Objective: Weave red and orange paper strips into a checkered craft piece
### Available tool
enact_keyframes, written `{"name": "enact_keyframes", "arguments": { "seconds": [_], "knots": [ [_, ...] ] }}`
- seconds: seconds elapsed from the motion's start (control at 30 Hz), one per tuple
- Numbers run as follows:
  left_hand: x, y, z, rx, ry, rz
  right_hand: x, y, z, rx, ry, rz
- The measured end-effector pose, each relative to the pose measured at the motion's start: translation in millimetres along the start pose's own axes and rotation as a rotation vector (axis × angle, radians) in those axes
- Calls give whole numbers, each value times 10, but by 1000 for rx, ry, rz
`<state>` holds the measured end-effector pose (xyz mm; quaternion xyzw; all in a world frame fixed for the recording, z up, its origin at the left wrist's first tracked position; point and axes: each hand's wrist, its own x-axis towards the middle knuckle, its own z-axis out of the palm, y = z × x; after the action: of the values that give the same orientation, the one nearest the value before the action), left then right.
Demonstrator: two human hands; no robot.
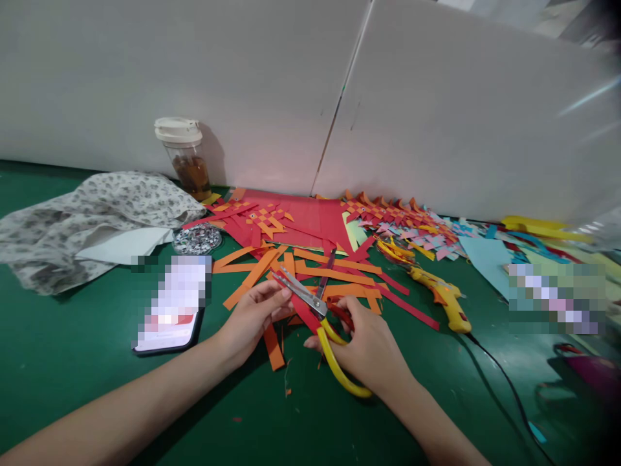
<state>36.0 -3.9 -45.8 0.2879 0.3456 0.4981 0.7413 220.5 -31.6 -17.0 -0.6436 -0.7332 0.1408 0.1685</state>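
Observation:
My right hand [373,343] is wrapped round the handles of a pair of scissors [334,356] with yellow and red grips. Their blades stand apart, pointing up and to the left. One blade reaches over a red paper strip [305,317] near my left fingertips. Thumb and fingers of my left hand [255,317] pinch that strip at its far end. Beneath and beyond both hands lies a loose heap of orange paper strips [334,259]. More red strips [412,309] stick out to the right of it.
Behind are red paper sheets [301,217] and woven paper fish [266,219]. A yellow glue gun [444,298] with a black cord lies right. To the left are a phone [174,304], a patterned cloth [107,207] and a lidded cup [187,158] against the white partition [194,65].

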Motion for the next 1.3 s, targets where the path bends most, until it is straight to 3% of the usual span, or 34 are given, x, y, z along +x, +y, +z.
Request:
{"name": "enact_keyframes", "arguments": {
  "seconds": [0.57,1.3],
  "knots": [
    [11,-22,-35,5,-32,1,10,-18,-23,-76,57,-37],
    [3,-20,-33,-1,-43,-6,3,5,-12,-51,36,-27]
  ]
}}
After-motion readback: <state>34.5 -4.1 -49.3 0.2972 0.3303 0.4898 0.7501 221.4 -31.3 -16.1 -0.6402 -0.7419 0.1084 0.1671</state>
